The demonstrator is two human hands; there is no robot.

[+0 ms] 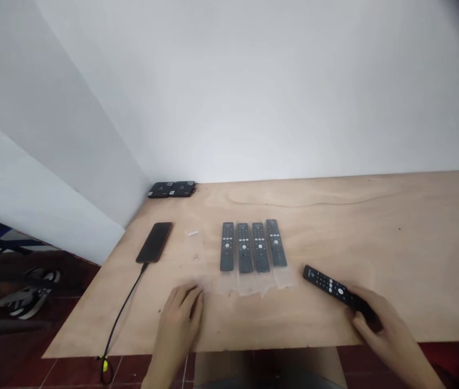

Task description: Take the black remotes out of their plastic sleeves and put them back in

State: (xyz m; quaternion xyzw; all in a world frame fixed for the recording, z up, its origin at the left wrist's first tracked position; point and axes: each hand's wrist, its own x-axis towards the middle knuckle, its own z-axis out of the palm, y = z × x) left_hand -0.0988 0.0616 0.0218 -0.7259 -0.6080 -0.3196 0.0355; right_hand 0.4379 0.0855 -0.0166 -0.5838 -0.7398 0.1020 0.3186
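Observation:
My right hand (379, 319) is closed around the lower end of a black remote control (330, 285), which points up and left over the wooden table. This remote appears to be bare, without a wrapper. On the left, my left hand (181, 313) has its fingers bent down and pinched at the near end of an empty clear plastic sleeve (196, 251) lying flat. A small white label shows near the sleeve's far end. Between my hands, several remotes in clear sleeves (244, 248) lie side by side, with the sleeves' loose ends towards me.
A black phone (155, 242) lies at the left, its black cable (122, 308) hanging over the front edge. Two flat black boxes (182, 189) sit in the far left corner against the wall (254, 108). A shoe (31, 300) shows beyond the table's (375, 237) left edge.

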